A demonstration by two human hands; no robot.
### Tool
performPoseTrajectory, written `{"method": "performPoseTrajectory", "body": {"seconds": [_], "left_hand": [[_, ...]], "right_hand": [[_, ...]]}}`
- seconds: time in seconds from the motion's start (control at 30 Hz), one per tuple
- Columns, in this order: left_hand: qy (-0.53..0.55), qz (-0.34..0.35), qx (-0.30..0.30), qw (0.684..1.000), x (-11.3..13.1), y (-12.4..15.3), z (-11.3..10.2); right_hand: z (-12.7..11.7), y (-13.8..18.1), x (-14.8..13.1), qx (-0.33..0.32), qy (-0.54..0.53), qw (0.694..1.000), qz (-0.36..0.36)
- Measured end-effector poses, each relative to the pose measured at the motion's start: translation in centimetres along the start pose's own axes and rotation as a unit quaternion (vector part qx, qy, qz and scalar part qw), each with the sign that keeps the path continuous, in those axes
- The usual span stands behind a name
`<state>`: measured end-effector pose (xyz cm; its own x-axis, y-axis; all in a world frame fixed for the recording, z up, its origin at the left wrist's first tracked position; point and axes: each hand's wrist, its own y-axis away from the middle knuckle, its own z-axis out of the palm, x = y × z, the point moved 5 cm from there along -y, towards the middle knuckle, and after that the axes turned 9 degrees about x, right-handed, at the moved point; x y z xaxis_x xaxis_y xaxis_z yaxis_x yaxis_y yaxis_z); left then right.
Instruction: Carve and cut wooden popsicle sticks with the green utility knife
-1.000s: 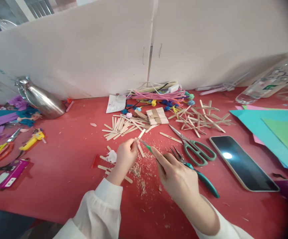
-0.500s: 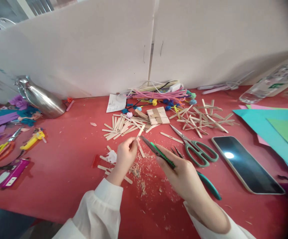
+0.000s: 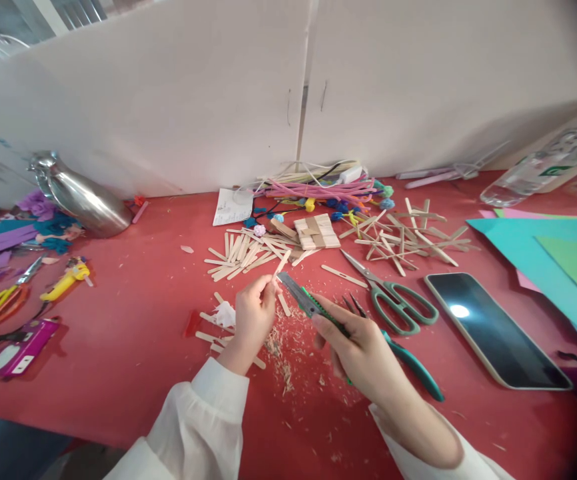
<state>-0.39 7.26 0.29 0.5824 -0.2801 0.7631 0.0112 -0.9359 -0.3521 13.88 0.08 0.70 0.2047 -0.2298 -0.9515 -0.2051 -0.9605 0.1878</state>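
Observation:
Pinched in my left hand (image 3: 254, 313) is a wooden craft stick (image 3: 282, 264), its upper end pointing up and away. My right hand (image 3: 361, 347) is closed around a green utility knife (image 3: 313, 300) with its blade out. The blade's tip lies close by the stick and my left fingertips; whether it touches the wood I cannot tell. Wood shavings (image 3: 283, 363) are scattered over the red table (image 3: 158, 347) beneath both hands. Several loose craft sticks (image 3: 241, 250) lie in a heap beyond my left hand. More sticks, some under a white scrap (image 3: 224, 314), lie beside my left wrist.
Green-handled scissors (image 3: 393, 297), teal-handled pliers (image 3: 413, 363) and a phone (image 3: 496, 330) lie to the right. Coloured paper (image 3: 533, 260) and a plastic bottle (image 3: 533, 173) are farther right. On the left are a metal jug (image 3: 86, 200), yellow scissors (image 3: 6, 293) and a yellow glue gun (image 3: 66, 279).
My right hand has turned a little, so the knife's flat side shows more. The blade tip has shifted slightly left, toward my left fingers. The craft stick stays nearly in place.

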Motion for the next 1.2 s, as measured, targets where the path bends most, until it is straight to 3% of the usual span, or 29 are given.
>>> {"method": "performPoseTrajectory", "body": {"seconds": [0.33, 0.43, 0.53, 0.6, 0.67, 0.8, 0.93, 1.1, 1.2], "left_hand": [[0.039, -0.042, 0.008, 0.998, -0.3, 0.1, 0.2], [0.073, -0.072, -0.006, 0.995, -0.7, -0.1, 0.3], [0.109, -0.115, -0.026, 0.987, -1.3, -0.3, 0.5], [0.153, -0.14, -0.033, 0.978, -1.6, -0.5, 0.7], [0.212, -0.158, -0.038, 0.964, -1.7, -0.5, 0.9], [0.326, -0.194, -0.09, 0.921, -1.3, -0.2, 1.7], [0.432, -0.255, -0.21, 0.839, -0.2, 1.3, 3.0], [0.478, -0.284, -0.364, 0.747, 1.0, 3.4, 4.1], [0.481, -0.295, -0.408, 0.718, 1.1, 4.0, 4.2]], "right_hand": [[0.9, -0.1, 0.6, -0.024, -0.071, 0.996, 0.047], [0.5, 0.2, 0.1, 0.04, 0.047, 0.996, -0.068], [0.0, 0.9, -0.8, 0.126, 0.17, 0.956, -0.203], [-0.3, 1.0, -0.9, 0.148, 0.189, 0.945, -0.22], [-0.7, 0.7, -0.7, 0.142, 0.165, 0.958, -0.188], [-1.6, -0.3, 0.0, 0.136, 0.0, 0.988, -0.071], [-1.0, -1.2, 1.0, 0.083, -0.204, 0.975, 0.036], [-0.2, -1.6, 1.1, 0.05, -0.271, 0.959, 0.058], [-0.2, -1.7, 1.1, 0.054, -0.286, 0.955, 0.061]]}}
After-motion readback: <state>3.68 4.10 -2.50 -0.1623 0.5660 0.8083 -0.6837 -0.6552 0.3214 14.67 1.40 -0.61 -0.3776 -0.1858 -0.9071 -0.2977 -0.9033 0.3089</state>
